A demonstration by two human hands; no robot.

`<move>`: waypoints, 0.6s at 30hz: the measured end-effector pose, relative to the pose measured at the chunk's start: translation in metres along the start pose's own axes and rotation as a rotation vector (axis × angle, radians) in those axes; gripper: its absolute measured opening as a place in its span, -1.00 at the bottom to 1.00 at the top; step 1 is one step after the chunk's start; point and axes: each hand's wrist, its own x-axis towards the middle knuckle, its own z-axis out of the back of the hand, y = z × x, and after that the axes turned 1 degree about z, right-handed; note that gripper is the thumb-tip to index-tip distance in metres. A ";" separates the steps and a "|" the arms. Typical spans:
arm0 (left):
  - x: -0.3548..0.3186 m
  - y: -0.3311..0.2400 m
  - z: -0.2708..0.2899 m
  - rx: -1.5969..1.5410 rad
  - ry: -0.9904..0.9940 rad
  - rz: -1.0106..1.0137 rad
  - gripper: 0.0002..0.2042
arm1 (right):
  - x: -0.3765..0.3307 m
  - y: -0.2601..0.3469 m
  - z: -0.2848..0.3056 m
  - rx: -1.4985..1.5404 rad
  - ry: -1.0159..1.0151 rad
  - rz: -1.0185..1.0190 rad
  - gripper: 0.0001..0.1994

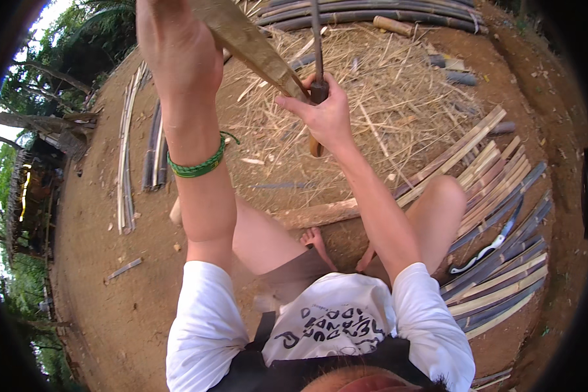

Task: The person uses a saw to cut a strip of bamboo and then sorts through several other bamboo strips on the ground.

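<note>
My right hand is closed around a knife, its thumb stretched left against the lower end of a split bamboo strip. The knife's wooden handle sticks out below the hand. Its narrow dark blade points up and runs out of the top edge. My left hand is raised at the top left, beside the wide upper part of the strip. The fingers of that hand are out of sight, so its grip does not show. A green woven band circles the left forearm.
Pale shavings cover the brown ground ahead. A log lies before my feet. Split bamboo strips are laid out on the right, with a white-handled curved saw among them. Dark bamboo poles lie at the far side.
</note>
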 end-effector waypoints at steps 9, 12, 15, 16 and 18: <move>-0.178 0.055 -0.029 0.028 -0.497 0.448 -0.45 | 0.054 0.063 0.046 0.341 -0.312 0.310 -0.59; -0.260 0.096 -0.026 -0.270 -0.417 1.030 -0.22 | 0.067 0.081 0.042 0.576 -0.324 0.328 -0.59; -0.265 0.122 -0.034 -0.746 -0.646 1.036 0.03 | 0.070 0.090 0.045 0.675 -0.403 0.278 -0.62; -0.265 0.133 -0.024 -0.888 -0.739 0.899 0.10 | 0.070 0.092 0.047 0.701 -0.406 0.260 -0.62; -0.250 0.142 0.012 -1.073 -0.853 0.614 0.15 | 0.068 0.092 0.047 0.767 -0.415 0.214 -0.62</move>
